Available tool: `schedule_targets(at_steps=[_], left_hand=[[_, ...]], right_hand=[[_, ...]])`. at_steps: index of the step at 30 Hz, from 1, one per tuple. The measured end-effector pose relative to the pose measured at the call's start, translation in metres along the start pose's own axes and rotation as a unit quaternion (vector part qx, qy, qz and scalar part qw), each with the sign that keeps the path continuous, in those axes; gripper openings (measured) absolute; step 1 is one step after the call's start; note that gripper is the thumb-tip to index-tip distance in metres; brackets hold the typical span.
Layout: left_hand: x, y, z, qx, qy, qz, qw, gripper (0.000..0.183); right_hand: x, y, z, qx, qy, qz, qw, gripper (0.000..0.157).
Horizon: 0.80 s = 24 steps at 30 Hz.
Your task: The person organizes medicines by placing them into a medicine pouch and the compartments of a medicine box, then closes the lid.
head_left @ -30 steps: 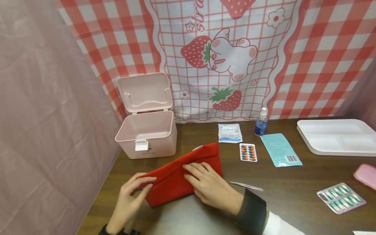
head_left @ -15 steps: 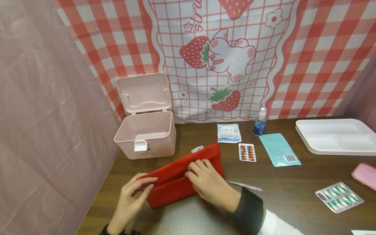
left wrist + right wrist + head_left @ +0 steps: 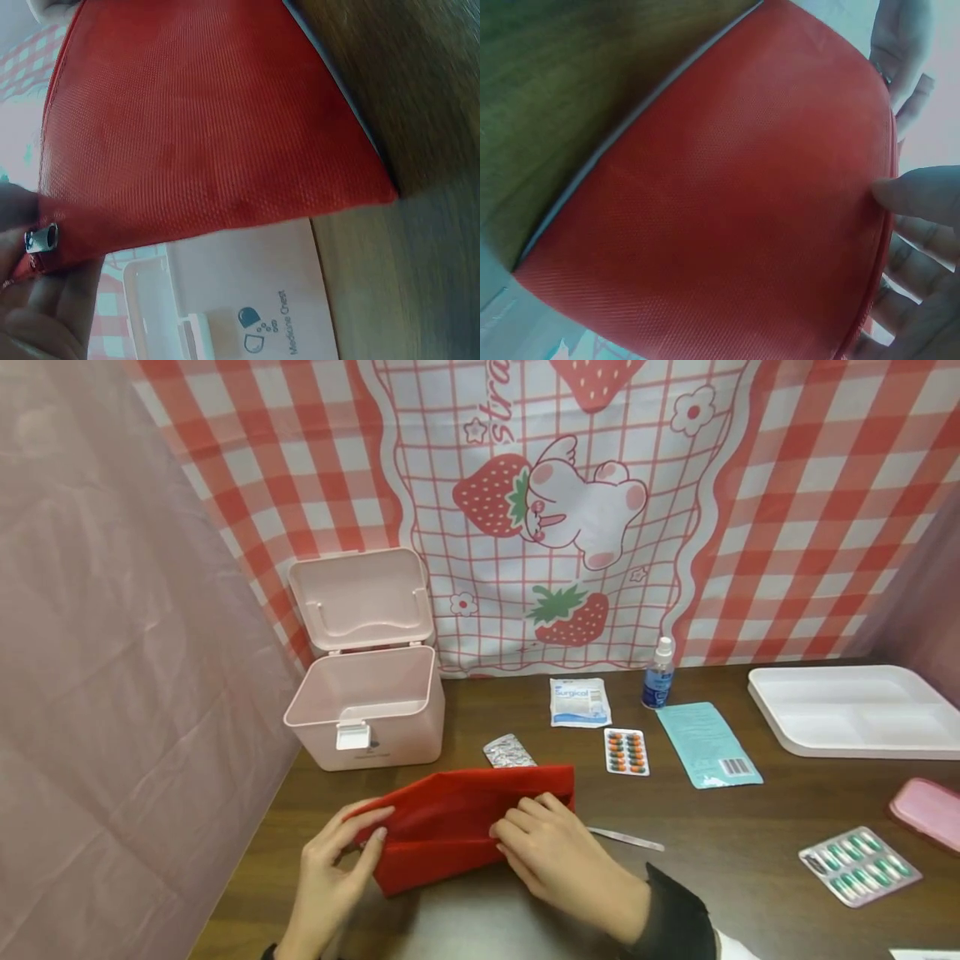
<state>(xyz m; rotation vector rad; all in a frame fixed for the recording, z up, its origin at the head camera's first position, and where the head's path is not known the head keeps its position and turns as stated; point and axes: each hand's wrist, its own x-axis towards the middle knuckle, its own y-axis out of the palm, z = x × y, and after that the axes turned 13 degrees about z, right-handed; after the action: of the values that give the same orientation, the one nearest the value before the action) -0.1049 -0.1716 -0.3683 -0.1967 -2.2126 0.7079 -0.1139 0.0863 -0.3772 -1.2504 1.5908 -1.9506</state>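
A red zip pouch (image 3: 423,864) stands on its long bottom edge on the table, its mouth spread wide toward the top. My left hand (image 3: 330,864) pinches the pouch's left corner between thumb and fingers. Right at those fingers, the left wrist view shows a metal zip pull (image 3: 41,238). My right hand (image 3: 558,860) grips the near rim toward the right end. In the right wrist view its thumb (image 3: 919,196) presses the outer face while the fingers reach over the rim. The pouch's inside is mostly in shadow. Just behind it lies a silver foil blister pack (image 3: 510,751), partly hidden.
An open pink medicine box (image 3: 397,739) stands back left. Behind and right lie a Surgical packet (image 3: 580,703), orange capsules (image 3: 626,752), a spray bottle (image 3: 658,681), a teal sachet (image 3: 705,743), tweezers (image 3: 630,839), green capsules (image 3: 858,866), a pink case (image 3: 930,810) and a white tray (image 3: 780,727).
The pouch's mouth has gone from nearly closed to wide, as my right hand drew the near rim toward me and right. The foil blister pack behind has come into view.
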Motion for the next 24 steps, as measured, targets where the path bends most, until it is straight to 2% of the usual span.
schedule_targets(at_steps=[7,12,17,20,24], left_hand=[[0.003,0.006,-0.007,0.023,-0.048,-0.025,0.9983,0.029],[0.002,0.009,-0.011,0.033,-0.083,-0.022,0.9958,0.034],[0.002,0.010,-0.012,0.021,-0.058,-0.019,0.9979,0.040],[0.002,0.010,-0.011,0.011,-0.046,-0.017,0.9988,0.042],[0.001,0.010,-0.010,-0.003,-0.050,-0.011,0.9987,0.044]], right_hand=[[-0.013,-0.002,0.001,0.029,-0.048,0.009,0.998,0.003],[-0.020,-0.003,0.000,0.061,-0.074,0.030,0.995,0.006],[-0.027,-0.005,0.001,0.067,-0.067,0.051,0.994,0.006],[-0.028,-0.006,0.000,0.062,-0.061,0.042,0.995,0.010],[-0.030,-0.009,-0.002,0.070,-0.047,0.016,0.996,0.014]])
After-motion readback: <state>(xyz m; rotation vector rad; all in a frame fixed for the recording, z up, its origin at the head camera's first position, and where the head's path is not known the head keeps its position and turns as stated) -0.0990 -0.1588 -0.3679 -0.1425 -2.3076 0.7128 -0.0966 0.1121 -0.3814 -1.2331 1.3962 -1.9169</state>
